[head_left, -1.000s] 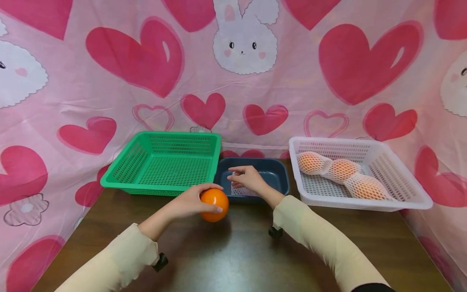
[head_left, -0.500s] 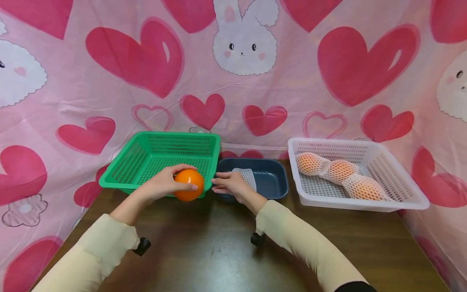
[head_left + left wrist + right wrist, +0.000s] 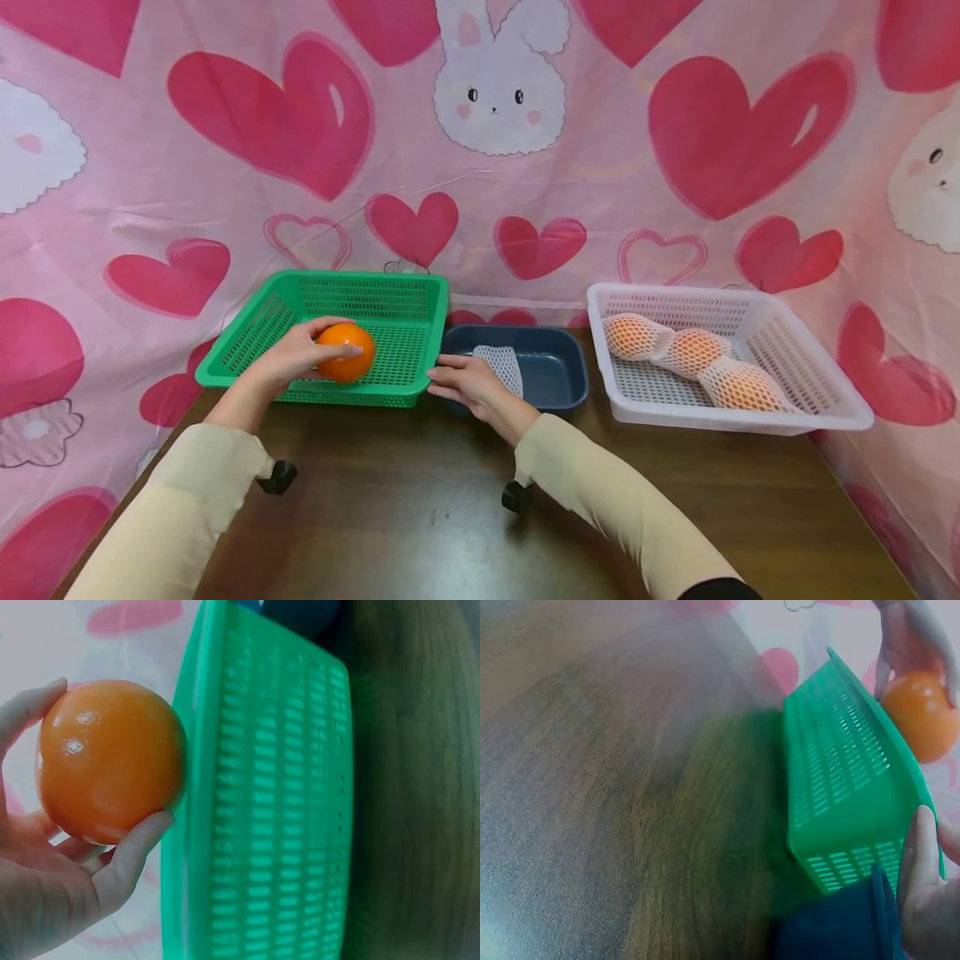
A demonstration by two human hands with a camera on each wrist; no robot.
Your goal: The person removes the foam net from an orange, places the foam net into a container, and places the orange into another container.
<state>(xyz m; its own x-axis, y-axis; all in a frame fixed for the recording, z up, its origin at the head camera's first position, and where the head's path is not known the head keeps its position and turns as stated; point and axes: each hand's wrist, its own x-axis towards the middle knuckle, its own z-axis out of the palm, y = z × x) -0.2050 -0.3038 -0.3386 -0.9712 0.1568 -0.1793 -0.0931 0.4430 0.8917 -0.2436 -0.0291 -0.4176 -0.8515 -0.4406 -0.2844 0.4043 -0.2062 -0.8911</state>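
Note:
An orange (image 3: pixel 347 353), smooth and shiny, is gripped by my left hand (image 3: pixel 288 357), with thumb and fingers around its sides. It hangs over the front part of the green basket (image 3: pixel 315 398), and in the left wrist view the orange (image 3: pixel 112 761) overlaps the basket's rim. At that basket's near right corner, my right hand (image 3: pixel 480 387) pinches the rim. The right wrist view shows one digit of that hand (image 3: pixel 930 900) on the outer side of the rim and another on the inner side.
Between the two baskets sits a dark blue basin (image 3: pixel 555 379) with a white foam net sleeve (image 3: pixel 502 367) inside. A white basket (image 3: pixel 622 408) at right holds three net-wrapped fruits (image 3: pixel 693 350). All stand on a brown wooden table (image 3: pixel 450 517) before a pink heart-patterned cloth (image 3: pixel 495 192).
My left hand has carried the orange left and away from me, from in front of the basin to over the green basket. My right hand has left the basin and moved to the basket's rim.

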